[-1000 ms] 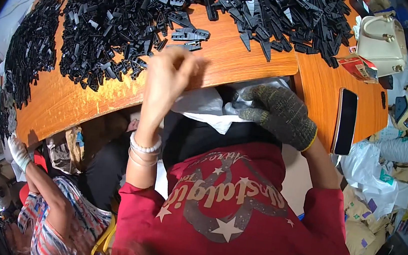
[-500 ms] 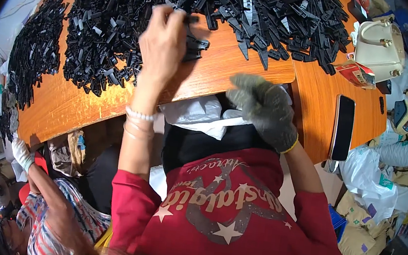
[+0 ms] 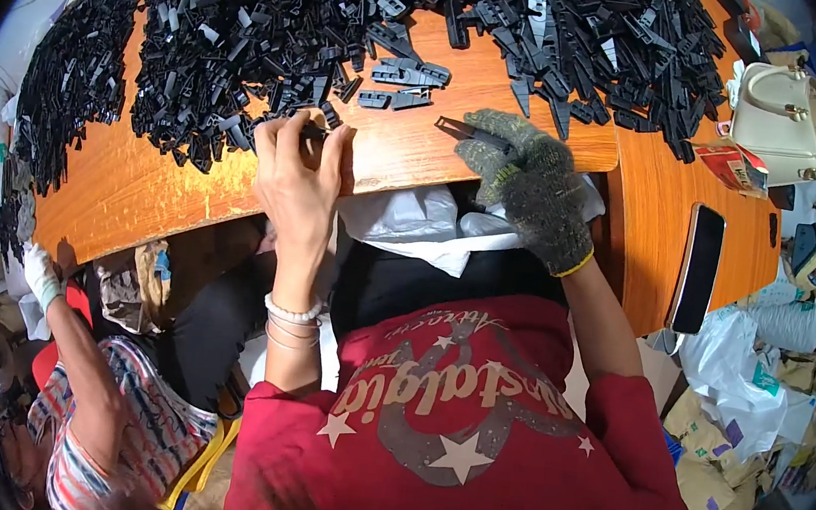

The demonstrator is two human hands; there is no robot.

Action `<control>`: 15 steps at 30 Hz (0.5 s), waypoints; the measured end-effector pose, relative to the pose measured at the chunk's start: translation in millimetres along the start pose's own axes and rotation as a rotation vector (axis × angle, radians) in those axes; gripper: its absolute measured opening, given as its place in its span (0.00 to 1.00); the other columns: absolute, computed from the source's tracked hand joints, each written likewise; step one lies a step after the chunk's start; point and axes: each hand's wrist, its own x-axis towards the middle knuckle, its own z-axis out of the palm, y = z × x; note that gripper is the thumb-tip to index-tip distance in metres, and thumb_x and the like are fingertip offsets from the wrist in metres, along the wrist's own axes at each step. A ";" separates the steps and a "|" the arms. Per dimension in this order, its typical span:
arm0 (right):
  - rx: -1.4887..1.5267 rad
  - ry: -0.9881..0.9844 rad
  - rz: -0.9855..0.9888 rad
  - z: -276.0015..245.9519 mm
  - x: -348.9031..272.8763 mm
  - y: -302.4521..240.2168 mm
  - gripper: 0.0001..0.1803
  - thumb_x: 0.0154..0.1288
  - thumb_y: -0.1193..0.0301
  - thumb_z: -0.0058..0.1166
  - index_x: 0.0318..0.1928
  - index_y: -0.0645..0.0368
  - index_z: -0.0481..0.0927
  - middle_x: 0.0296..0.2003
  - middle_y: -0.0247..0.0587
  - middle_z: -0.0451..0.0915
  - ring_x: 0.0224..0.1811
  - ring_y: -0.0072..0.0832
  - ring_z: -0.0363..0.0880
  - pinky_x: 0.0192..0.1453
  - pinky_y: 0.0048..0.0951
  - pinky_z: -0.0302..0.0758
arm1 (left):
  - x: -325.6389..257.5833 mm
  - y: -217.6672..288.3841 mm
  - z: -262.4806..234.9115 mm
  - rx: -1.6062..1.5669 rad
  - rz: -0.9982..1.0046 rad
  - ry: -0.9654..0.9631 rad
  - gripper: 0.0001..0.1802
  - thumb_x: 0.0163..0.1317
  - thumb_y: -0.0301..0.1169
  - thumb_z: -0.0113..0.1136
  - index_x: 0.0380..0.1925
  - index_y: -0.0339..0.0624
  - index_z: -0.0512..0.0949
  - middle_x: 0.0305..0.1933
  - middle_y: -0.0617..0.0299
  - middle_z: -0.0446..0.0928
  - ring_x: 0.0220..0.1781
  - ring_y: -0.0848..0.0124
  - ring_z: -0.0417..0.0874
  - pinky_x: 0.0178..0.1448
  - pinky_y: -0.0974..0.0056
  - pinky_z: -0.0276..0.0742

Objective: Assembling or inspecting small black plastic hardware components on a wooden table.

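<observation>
My left hand [image 3: 299, 167], bare with bracelets at the wrist, is at the table's near edge, its thumb and fingers closed around a small black plastic piece [image 3: 318, 130] that they partly hide. To its right, my right hand [image 3: 542, 185] wears a dark grey-green knit glove. Pinched in its fingers is a long, narrow black plastic clip [image 3: 458, 127], pointing left over the tabletop. Several tapered black plastic clips [image 3: 408, 74] lie loose just beyond my hands. Behind them spreads a pile of small black pieces [image 3: 242, 35], with a pile of long tapered clips [image 3: 613, 47] to its right.
The wooden table [image 3: 193, 200] has another black pile [image 3: 72, 66] at far left. A co-worker's gloved hand [image 3: 41, 276] touches the table's left corner. On the right are a phone [image 3: 698, 268], a red packet [image 3: 733, 167] and a cream handbag [image 3: 780, 126]. White plastic [image 3: 402, 219] sits under the near edge.
My left hand has come back from the pile toward the near edge and now grips a small black piece. My right hand has turned slightly, and the clip in it now shows.
</observation>
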 end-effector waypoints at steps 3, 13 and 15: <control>-0.246 0.040 -0.234 -0.8 0.9 5.3 0.17 0.53 0.72 0.60 0.46 0.54 0.84 0.52 0.47 0.78 0.52 0.40 0.79 0.52 0.38 0.78 | 6.5 5.2 1.6 0.146 0.003 -0.016 0.19 0.53 0.41 0.72 0.37 0.39 0.81 0.39 0.54 0.74 0.35 0.57 0.80 0.37 0.57 0.75; -0.029 -0.073 -0.023 -5.6 -0.5 -2.2 0.14 0.61 0.70 0.57 0.48 0.53 0.83 0.53 0.42 0.79 0.52 0.40 0.79 0.52 0.39 0.77 | -10.8 29.2 17.5 -0.127 0.263 0.058 0.10 0.56 0.26 0.67 0.37 0.38 0.80 0.35 0.52 0.73 0.32 0.58 0.77 0.32 0.58 0.73; -0.089 -0.037 -0.118 -5.6 -1.2 4.4 0.13 0.62 0.69 0.57 0.48 0.53 0.83 0.52 0.42 0.79 0.51 0.40 0.79 0.52 0.39 0.76 | -14.0 40.4 23.4 -0.281 0.224 -0.133 0.08 0.55 0.24 0.66 0.35 0.37 0.79 0.35 0.53 0.73 0.34 0.56 0.78 0.35 0.58 0.73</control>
